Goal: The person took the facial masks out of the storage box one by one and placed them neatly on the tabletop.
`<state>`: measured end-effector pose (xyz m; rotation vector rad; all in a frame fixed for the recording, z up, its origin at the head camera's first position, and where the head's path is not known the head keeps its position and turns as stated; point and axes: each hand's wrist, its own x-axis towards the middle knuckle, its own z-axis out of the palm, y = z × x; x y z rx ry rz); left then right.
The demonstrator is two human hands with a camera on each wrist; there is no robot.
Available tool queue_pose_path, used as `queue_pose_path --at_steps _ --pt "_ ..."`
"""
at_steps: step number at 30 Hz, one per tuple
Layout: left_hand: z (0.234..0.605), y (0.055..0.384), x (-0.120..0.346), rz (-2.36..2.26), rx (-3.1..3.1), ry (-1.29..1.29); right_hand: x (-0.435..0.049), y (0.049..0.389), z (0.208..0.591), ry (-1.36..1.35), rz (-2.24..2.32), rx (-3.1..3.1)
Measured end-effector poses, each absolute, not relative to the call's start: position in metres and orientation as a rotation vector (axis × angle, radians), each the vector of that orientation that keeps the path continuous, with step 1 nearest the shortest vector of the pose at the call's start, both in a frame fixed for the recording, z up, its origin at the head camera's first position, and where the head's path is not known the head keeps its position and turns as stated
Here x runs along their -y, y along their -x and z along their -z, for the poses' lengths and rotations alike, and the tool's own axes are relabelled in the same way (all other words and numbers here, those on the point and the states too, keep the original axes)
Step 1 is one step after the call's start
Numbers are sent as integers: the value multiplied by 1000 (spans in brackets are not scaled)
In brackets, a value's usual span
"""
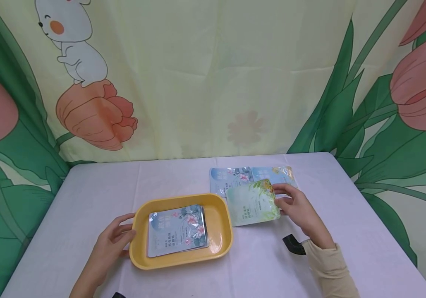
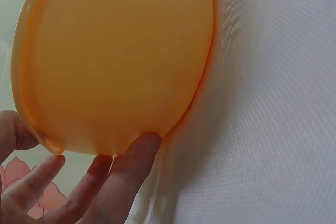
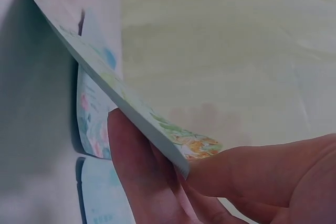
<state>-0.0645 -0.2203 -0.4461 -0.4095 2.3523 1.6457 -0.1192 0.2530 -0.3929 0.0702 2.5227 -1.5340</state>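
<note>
A green floral face mask packet (image 1: 252,205) is pinched by its right edge in my right hand (image 1: 302,213). The right wrist view shows it edge-on and tilted, thumb on one face and fingers behind. At the left end of a yellow tray (image 1: 179,264), my left hand (image 1: 110,244) holds the rim. Its fingertips meet the tray's outer wall in the left wrist view. Inside the tray lies a small stack of packets, topped by a blue floral face mask packet (image 1: 177,231).
Behind the green packet, a blue floral packet (image 1: 228,178) and a light blue packet with yellow flowers (image 1: 274,174) lie side by side on the white tablecloth (image 1: 97,190). A printed curtain (image 1: 198,82) hangs at the table's back edge. A black strap (image 1: 293,245) shows by my right wrist.
</note>
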Motion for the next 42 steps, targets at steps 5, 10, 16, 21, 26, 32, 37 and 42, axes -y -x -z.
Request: queue_pose_path --at_steps 5,10,16,21,26,32,37,42 --pt "447 65 221 -1638 -2358 407 -252 120 400 -88 1519 -2515" --pt "448 65 221 -1640 -2353 410 -250 121 406 -113 1492 -2497" --pt "447 65 219 -1632 -2357 421 -248 122 412 -102 1504 -2474" --pt "446 65 219 -1636 -2354 425 -247 124 419 -119 1461 -2480" --pt "446 65 219 -1629 -2357 426 -246 125 425 -103 1418 -2500" --pt "446 65 219 -1623 -2357 430 -246 127 436 -95 1367 -2550" --pt "445 65 219 -1620 -2357 434 -246 127 439 -97 1308 -2574" --pt "446 65 219 -1623 -2357 433 -245 128 437 -95 1245 -2620"
